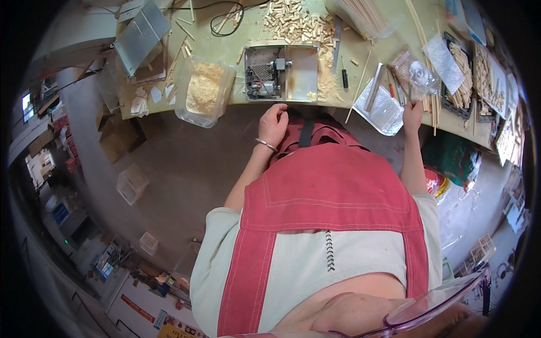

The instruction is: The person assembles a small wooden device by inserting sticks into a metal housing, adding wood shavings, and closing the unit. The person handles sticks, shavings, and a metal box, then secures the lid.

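My left hand point(274, 125), fingers curled, is at the table's front edge, just below an open metal box point(301, 73). Its palm side is hidden, so I cannot see whether anything is in it. A small machine with a motor and wires point(265, 79) fills the box's left half; the right half is a bare plate with a brown stain. On the right, my right hand point(413, 114) is closed at the table edge, below a clear plastic piece point(421, 74). What its fingers grip is too small to make out. Silvery bubble wrap point(382, 107) lies beside it.
A clear tub of sawdust point(205, 90) overhangs the front edge. Many small wooden blocks point(296, 22) and loose sawdust point(328, 79) lie behind and beside the box. A black screwdriver point(345, 78), thin wooden sticks point(359, 84) and a dark crate of wooden pieces point(459, 73) are to the right.
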`<state>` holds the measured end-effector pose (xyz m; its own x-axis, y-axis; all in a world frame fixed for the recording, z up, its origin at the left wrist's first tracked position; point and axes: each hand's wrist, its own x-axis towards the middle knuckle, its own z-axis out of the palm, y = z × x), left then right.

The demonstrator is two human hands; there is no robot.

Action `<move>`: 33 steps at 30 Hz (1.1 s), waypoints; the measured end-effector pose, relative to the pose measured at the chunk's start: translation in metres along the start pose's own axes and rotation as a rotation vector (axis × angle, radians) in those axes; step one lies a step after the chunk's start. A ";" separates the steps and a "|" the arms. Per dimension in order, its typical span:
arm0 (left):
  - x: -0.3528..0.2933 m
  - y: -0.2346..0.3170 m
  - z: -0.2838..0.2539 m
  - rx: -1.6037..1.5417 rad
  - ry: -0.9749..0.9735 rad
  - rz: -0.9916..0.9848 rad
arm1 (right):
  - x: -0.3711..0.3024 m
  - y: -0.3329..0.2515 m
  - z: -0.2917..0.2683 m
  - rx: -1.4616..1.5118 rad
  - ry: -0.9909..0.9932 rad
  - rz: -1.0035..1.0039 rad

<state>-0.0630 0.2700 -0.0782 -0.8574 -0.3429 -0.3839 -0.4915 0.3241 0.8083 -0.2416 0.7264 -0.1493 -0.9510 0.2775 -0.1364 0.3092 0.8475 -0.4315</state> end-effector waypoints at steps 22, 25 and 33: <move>0.141 -0.011 -0.038 -0.457 -0.438 -0.546 | -0.152 -0.107 -0.011 0.532 -0.010 0.087; 0.141 -0.005 -0.042 -0.301 -0.481 -0.520 | -0.155 -0.103 -0.010 0.535 0.021 0.090; 0.148 -0.005 -0.042 -0.294 -0.568 -0.525 | -0.165 -0.113 -0.003 0.580 0.016 0.132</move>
<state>-0.1810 0.1803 -0.1207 -0.5125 0.1381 -0.8475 -0.8573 -0.0249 0.5143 -0.1190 0.5862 -0.0759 -0.9031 0.3742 -0.2106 0.3679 0.4211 -0.8291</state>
